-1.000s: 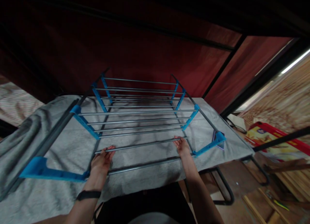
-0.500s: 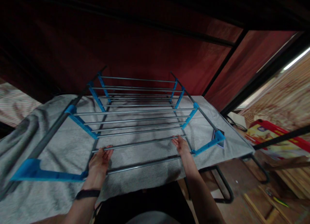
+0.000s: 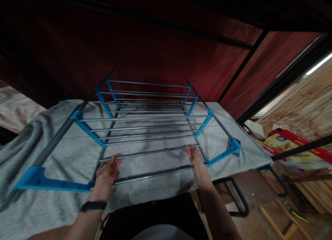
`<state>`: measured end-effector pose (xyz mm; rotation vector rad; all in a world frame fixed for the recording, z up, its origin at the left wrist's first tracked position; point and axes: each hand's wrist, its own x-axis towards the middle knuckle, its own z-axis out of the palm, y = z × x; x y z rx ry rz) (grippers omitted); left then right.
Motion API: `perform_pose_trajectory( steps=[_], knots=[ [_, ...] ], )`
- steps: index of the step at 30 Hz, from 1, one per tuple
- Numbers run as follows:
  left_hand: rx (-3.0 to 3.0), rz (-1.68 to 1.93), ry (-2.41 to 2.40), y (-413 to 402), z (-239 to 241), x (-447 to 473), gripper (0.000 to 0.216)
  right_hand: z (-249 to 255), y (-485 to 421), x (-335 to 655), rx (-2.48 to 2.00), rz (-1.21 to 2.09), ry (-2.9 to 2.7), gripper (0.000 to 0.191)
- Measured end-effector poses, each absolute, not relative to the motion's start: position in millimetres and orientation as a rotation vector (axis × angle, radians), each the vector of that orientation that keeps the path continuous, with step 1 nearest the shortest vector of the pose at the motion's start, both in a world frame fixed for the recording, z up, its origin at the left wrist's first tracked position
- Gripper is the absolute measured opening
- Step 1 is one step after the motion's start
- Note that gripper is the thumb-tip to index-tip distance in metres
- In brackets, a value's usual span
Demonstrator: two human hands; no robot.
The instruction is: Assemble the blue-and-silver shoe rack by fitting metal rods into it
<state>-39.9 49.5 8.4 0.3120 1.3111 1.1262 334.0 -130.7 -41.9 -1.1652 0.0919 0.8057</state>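
A rack of grey metal tubes (image 3: 145,119) joined by blue plastic brackets (image 3: 90,131) lies on the grey blanket in front of me. My left hand (image 3: 107,171) has its fingers closed around the left end of a loose-looking metal rod (image 3: 153,152). Near the rod's other end, my right hand (image 3: 194,155) grips it with fingertips and thumb. This rod spans between the two sides, just beyond the nearest crossbar (image 3: 155,176). That crossbar runs between the front left bracket (image 3: 57,184) and the front right bracket (image 3: 225,153); my wrists pass over it.
Grey fleecy blanket (image 3: 132,195) covers the table. A small dark item with a purple edge (image 3: 235,152) lies under the right bracket. A red and yellow box (image 3: 293,148) stands at right. Dark red fabric (image 3: 160,49) hangs behind, with black metal bars (image 3: 241,75) around.
The left hand and the rod's left end have risen very slightly in view. Both hands keep their hold, and the rack stays in place.
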Motion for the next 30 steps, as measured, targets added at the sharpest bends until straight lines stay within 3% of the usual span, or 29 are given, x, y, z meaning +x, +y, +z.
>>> perform_pose_trajectory(
  steps=[30],
  knots=[
    [0.275, 1.177, 1.24, 37, 7, -34, 0.026, -50, -141, 339, -1.208, 0.842, 0.002, 0.005]
  ],
)
